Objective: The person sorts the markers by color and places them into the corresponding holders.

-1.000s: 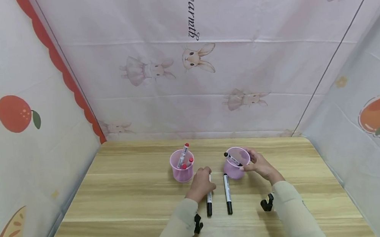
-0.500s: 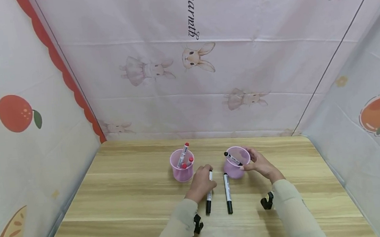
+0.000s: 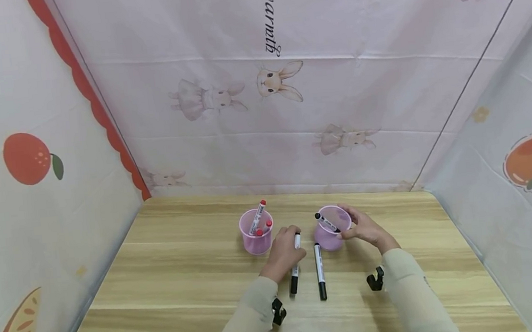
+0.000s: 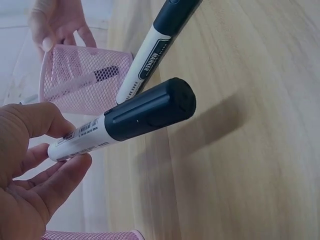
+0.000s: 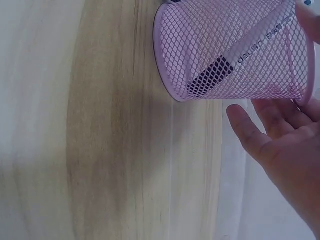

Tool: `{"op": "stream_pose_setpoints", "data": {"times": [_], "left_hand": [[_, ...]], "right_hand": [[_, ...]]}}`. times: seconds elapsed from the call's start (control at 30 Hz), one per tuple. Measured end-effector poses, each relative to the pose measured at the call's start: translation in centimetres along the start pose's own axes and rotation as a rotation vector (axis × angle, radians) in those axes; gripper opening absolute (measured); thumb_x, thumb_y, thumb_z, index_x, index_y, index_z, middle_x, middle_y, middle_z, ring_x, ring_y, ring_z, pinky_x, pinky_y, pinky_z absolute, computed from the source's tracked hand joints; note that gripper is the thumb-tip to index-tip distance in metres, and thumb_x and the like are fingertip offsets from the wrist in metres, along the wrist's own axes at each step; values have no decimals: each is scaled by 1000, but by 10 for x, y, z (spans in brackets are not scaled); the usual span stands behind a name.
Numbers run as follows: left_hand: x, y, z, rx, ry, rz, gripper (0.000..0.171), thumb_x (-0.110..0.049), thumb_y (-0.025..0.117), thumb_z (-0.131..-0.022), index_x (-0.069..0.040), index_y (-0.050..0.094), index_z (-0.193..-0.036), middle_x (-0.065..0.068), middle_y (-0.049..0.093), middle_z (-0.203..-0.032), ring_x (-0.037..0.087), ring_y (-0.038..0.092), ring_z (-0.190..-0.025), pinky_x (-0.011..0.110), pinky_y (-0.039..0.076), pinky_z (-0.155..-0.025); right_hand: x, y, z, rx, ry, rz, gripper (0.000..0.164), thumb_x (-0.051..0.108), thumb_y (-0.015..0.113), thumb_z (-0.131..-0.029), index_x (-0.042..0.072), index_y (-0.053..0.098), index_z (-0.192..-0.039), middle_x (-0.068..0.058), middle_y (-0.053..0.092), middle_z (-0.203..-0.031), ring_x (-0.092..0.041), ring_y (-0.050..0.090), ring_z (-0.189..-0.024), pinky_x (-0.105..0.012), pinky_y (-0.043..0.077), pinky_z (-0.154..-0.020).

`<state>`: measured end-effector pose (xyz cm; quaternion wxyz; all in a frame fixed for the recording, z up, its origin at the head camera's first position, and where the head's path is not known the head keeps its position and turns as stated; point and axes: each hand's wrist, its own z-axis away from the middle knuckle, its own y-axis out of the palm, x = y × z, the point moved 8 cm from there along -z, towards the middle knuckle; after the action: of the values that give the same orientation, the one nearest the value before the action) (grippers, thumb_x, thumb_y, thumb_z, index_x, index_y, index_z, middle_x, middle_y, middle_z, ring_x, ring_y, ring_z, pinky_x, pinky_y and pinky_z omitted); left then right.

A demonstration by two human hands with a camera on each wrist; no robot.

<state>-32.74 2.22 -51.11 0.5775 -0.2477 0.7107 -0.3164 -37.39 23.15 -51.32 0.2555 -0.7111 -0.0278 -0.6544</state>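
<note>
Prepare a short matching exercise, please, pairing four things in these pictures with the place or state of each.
1. left hand
2. right hand
3. loose marker
4. red-ended markers

A. in the left pink cup
B. gripping the right pink cup
C. lying on the table
D. pinching a black-ended marker

Pairs: 1-D; 2-B; 3-C; 4-A

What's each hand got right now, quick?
Left hand: pinching a black-ended marker between thumb and fingers.
Right hand: holding the pink mesh cup on the right by its rim.
</note>
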Motion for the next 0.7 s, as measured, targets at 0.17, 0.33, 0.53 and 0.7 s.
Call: {"op": "stream_pose_setpoints", "data": {"times": [0.17,0.33,0.53,0.7], "left_hand": [[-3,-4,-1,-16,23,18,55,-7,76,-65,-8,58,-117,7,57,-103,16,53,-80,27,48,-67],[-6,-7,-2,-41,37,49,54,-7,76,-66,-9,58,-117,5,56,-102,16,53,-82,26,48,-69],[-7,-9,-4,-72,51,98,53,-5,75,-67,-9,58,-117,4,55,-101,13,52,-78,22,47,-64],[-8,-13,-6,-98,60,162,53,-4,72,-66,-10,58,-117,5,55,-101,12,53,-72,20,47,-58]], "right_hand": [[17,4,6,-1,-1,18,92,-2,78,-69,-11,21,-141,-33,29,-140,-48,25,-128,-57,22,-103],[29,6,11,-18,-3,60,90,2,78,-71,-13,23,-140,-33,31,-139,-48,28,-127,-56,24,-103],[28,5,10,-28,-11,65,87,3,79,-70,-13,27,-138,-33,33,-138,-48,31,-126,-55,25,-103],[13,0,2,-39,-15,66,88,5,82,-68,-10,31,-138,-30,36,-137,-46,33,-125,-55,26,-102]]}}
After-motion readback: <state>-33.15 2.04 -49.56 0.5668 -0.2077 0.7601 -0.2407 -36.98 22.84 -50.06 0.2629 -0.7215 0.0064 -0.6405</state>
